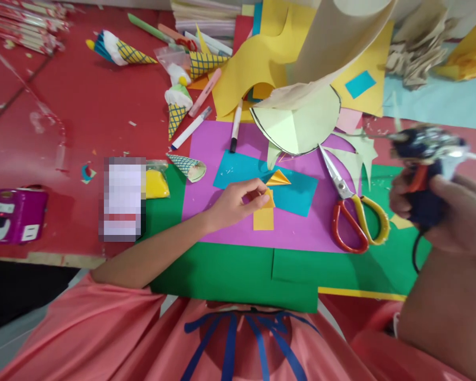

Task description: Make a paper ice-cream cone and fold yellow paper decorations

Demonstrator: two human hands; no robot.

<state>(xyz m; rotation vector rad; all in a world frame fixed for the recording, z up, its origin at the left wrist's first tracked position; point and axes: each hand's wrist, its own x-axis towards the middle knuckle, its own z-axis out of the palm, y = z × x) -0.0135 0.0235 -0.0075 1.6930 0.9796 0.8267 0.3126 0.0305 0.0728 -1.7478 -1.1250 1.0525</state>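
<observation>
Pinching a small folded yellow paper piece (pixel 266 200), my left hand (pixel 232 203) rests on the purple sheet (pixel 293 227) near the middle of the bench (pixel 83 116); its fingers (pixel 257 190) are narrowed onto the fold's upper edge. Below the fold, a yellow paper strip (pixel 263 218) lies flat on the purple sheet. Just above the fingertips, a second yellow folded triangle (pixel 278 178) sits on the blue paper rectangle (pixel 297 193). My right hand (pixel 452 211) is raised at the right edge of the view, its fingers wrapped around a dark glue gun (pixel 424 153) with an orange trigger; the gun is blurred and its nozzle points left, well apart from the fold. Between the two hands, red-and-yellow-handled scissors (pixel 351 203) lie on the purple and green sheets, blades closed. The green sheet (pixel 230 270) lies beneath the purple one. Above, a pale green circle of paper (pixel 297 124) leans under curled cream paper. Paper ice-cream cones (pixel 176 108) and a marker (pixel 236 127) lie farther up the bench, and a purple device (pixel 16 214) sits at the far left.
</observation>
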